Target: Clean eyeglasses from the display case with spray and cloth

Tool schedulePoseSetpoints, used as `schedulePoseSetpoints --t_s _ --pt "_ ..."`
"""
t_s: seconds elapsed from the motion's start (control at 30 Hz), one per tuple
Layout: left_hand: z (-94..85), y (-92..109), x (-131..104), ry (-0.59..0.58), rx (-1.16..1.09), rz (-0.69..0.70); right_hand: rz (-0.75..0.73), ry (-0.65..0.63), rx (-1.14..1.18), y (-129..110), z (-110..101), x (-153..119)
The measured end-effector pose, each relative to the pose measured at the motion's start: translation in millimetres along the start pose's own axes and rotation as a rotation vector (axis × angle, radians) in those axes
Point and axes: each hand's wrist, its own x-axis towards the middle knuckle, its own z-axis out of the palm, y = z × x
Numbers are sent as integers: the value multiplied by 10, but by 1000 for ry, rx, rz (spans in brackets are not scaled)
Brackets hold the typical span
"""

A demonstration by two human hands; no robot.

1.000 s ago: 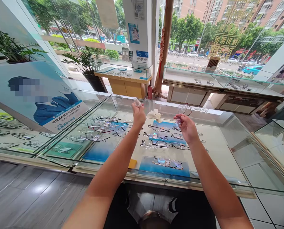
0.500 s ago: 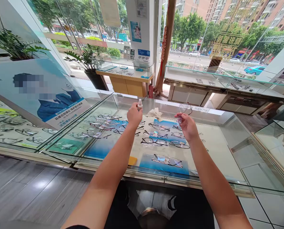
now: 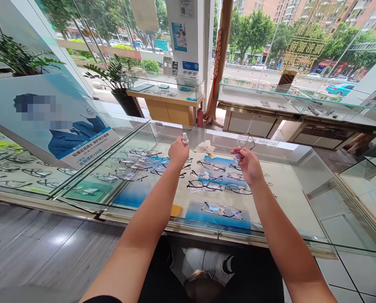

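My left hand (image 3: 178,152) is closed around a small white spray bottle (image 3: 185,138), whose nozzle stands up above the fingers. To the right, my right hand (image 3: 250,165) pinches a pair of eyeglasses (image 3: 246,141) by one side, holding it raised over the glass counter. One lens shows above the fingers and part of the other beside them. Between the two hands a crumpled pale cloth (image 3: 205,148) lies on the counter top. Beneath the glass, rows of eyeglasses (image 3: 204,185) rest on white and blue panels.
The glass display counter (image 3: 289,248) spans the width before me. On its left leans a large advertising board (image 3: 64,122). Behind stand a potted plant (image 3: 121,90), a wooden trunk (image 3: 218,63), a red fire extinguisher (image 3: 200,118) and further display cases (image 3: 251,120).
The view has shifted very slightly. Both hands keep their grips and stay in nearly the same places, with the eyeglasses and the bottle barely moved.
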Motion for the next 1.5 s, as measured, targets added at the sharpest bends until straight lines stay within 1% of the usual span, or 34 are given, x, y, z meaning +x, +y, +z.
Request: schedulePoseSetpoints --t_s 0.17,0.2,0.23,0.27,0.37,0.4,0.43,0.47,0.5,0.57,0.6,0.63,0.67,0.7,0.8,0.87,0.97,1.2,1.23,1.3,1.4,1.5 --pt "16 1 -4 -30 -16 -14 10 1 -34 8 -5 -1" --pt "17 10 -13 -21 -23 -12 10 0 -36 7 -5 -2" --pt "12 25 -26 17 -30 -7 9 1 -37 6 -5 -4" --pt "2 48 -43 90 -39 3 8 1 -39 5 -4 -4" --pt "-67 159 -111 401 -125 76 0 2 -48 1 0 -5" --pt "-95 206 -134 450 -192 107 -4 5 -48 0 3 -5" --pt "-120 255 -155 440 -282 130 -7 10 -44 0 5 -4" --pt "-139 304 -174 375 -396 127 -8 15 -38 0 6 -2" --pt "-150 351 -189 256 -534 82 -8 20 -29 2 6 0" --pt "-149 429 -209 -62 -809 -102 -9 26 -9 7 4 5" --pt "-141 457 -215 -212 -909 -200 -10 27 -3 10 3 8" --pt "-132 476 -218 -332 -974 -275 -11 26 -1 12 1 9" --pt "-123 487 -219 -428 -1013 -327 -12 27 -3 12 0 9" --pt "-118 491 -219 -499 -1040 -364 -12 28 -7 11 1 7" --pt "-124 480 -218 -661 -1155 -498 -10 29 -7 -1 9 -3" --pt "-139 474 -221 -729 -1235 -577 -7 28 4 -10 17 -10" --pt "-160 477 -230 -743 -1289 -616 -5 30 15 -15 26 -17" --pt "-182 449 -216 -779 -1347 -657 -9 17 11 -7 21 -21" --pt "-175 439 -208 -759 -1352 -668 -8 14 11 -5 19 -21" --pt "-150 419 -191 -666 -1343 -664 -8 10 6 -2 15 -20" --pt "-98 397 -165 -495 -1303 -605 -5 13 4 0 15 -20" --pt "-43 394 -149 -390 -1289 -525 -4 12 12 -2 21 -22"
